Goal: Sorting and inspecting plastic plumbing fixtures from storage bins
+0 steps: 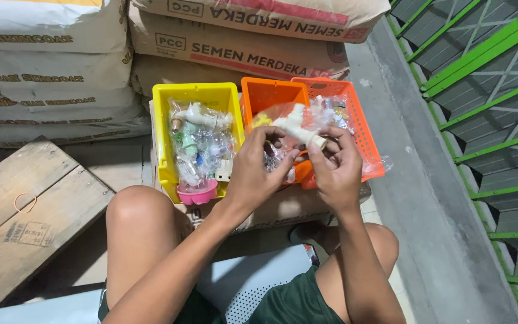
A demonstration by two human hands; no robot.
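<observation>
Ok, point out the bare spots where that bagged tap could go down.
Free: the wooden board left of the knee, bare except a rubber band, and the grey floor strip between the orange basket and green grating. Crowded: yellow bin and orange bin, both full of bagged fittings.

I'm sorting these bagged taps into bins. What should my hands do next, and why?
Probably lower the bagged white tap into the orange bin. Both hands, left and right, hold it right above that bin, while the yellow bin looks full of bagged taps.
</observation>
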